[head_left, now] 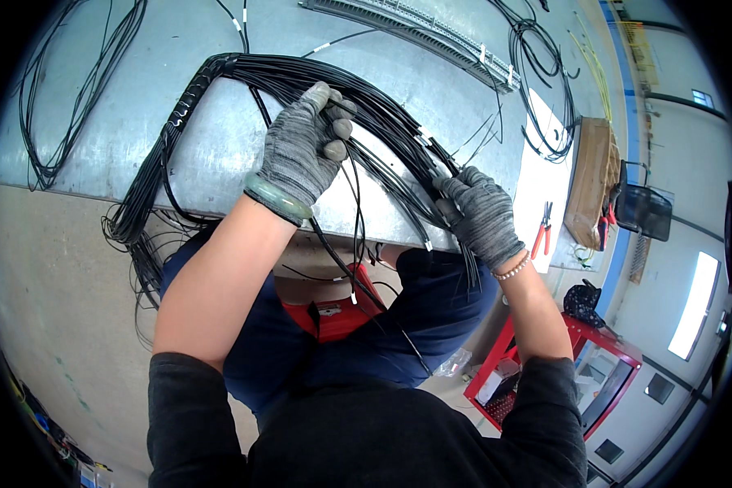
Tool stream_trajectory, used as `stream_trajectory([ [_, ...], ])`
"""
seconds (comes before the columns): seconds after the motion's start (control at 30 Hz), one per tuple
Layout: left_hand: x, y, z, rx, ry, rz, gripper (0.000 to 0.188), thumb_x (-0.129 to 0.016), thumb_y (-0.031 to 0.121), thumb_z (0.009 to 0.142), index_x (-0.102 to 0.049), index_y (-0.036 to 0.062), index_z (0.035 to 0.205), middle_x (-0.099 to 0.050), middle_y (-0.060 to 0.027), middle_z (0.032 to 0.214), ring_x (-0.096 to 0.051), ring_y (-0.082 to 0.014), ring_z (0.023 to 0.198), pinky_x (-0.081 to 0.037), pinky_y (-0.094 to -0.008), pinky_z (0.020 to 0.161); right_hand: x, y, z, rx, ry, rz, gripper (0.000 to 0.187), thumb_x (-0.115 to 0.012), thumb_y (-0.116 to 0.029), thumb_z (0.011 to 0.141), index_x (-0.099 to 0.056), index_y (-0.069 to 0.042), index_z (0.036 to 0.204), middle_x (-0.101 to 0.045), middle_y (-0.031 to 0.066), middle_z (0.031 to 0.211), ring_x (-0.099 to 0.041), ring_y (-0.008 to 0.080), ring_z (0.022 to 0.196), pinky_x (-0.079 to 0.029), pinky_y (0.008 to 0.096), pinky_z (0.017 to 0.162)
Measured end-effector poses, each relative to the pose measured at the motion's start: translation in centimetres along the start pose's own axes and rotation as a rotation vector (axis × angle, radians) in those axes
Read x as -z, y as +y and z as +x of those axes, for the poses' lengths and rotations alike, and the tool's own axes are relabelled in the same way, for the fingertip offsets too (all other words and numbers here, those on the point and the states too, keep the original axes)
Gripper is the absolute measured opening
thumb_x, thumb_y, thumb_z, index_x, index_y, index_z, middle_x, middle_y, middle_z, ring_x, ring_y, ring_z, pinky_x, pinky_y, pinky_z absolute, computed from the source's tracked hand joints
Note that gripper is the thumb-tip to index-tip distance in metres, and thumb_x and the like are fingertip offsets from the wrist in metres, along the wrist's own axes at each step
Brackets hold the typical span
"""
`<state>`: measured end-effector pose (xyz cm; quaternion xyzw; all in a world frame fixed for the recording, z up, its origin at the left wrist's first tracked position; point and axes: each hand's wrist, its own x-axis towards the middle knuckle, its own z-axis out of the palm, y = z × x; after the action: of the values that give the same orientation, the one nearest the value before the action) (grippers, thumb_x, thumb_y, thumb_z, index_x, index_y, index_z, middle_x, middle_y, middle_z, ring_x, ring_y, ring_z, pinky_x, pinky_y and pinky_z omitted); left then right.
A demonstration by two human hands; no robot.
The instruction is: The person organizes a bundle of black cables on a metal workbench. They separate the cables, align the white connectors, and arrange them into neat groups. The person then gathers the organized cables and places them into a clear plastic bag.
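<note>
A thick bundle of black cables [189, 98] lies across the metal table, wrapped tightly at its bend and fanning out to the right. My left hand [305, 142], in a grey knit glove, is closed on some of the black cables near the middle of the fan. Toward the loose ends, my right hand [481, 210], gloved the same way, grips the cables, several of which carry white sleeves. Some strands droop over the table's front edge to my lap. My right fingers are partly hidden behind cables.
The metal table [211, 154] also bears a slotted duct strip [415, 32], coiled cables at far left [45, 122] and far right [537, 65], and red-handled pliers [543, 232] on white paper. A cardboard box [587, 183] sits at the right edge. A red cart [606, 346] stands lower right.
</note>
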<state>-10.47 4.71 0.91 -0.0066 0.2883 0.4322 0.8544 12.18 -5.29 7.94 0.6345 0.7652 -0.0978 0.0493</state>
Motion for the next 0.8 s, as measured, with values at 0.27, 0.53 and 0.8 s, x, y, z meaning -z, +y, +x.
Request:
stream_trajectory([
  [0.27,-0.6,0.2,-0.3,-0.013,0.035,0.063,0.019,-0.047,0.025,0.094,-0.052,0.0087,0.084,-0.053,-0.0022,0.074,-0.05,-0.008,0.056,-0.037,-0.0167,0.035,-0.1,-0.7,-0.2,0.044,0.036,-0.017,0.016,-0.064,-0.024,0.076,-0.064,-0.011,0.085,-0.057,0.0088,0.082,-0.058,0.0249,0.079,-0.048,0.0361,0.07],
  [0.53,-0.7,-0.6,-0.8,0.076,-0.025,0.459,0.031,-0.06,0.029,0.085,-0.057,0.0043,0.104,-0.062,-0.0062,0.094,-0.058,-0.0096,0.074,-0.042,-0.0152,0.046,0.0,-0.6,0.1,-0.115,0.099,0.42,0.013,-0.067,-0.012,0.075,-0.062,-0.004,0.084,-0.057,0.0115,0.078,-0.059,0.0261,0.072,-0.048,0.0339,0.065],
  [0.8,-0.7,-2.7,-0.3,0.175,-0.24,0.91,0.03,-0.062,0.035,0.082,-0.064,0.0115,0.1,-0.063,0.0035,0.086,-0.057,-0.0073,0.079,-0.047,-0.0209,0.062,-0.5,-3.8,2.5,0.105,0.06,0.162,0.022,-0.065,-0.028,0.077,-0.063,-0.012,0.091,-0.056,0.0083,0.081,-0.058,0.0266,0.075,-0.048,0.0374,0.065],
])
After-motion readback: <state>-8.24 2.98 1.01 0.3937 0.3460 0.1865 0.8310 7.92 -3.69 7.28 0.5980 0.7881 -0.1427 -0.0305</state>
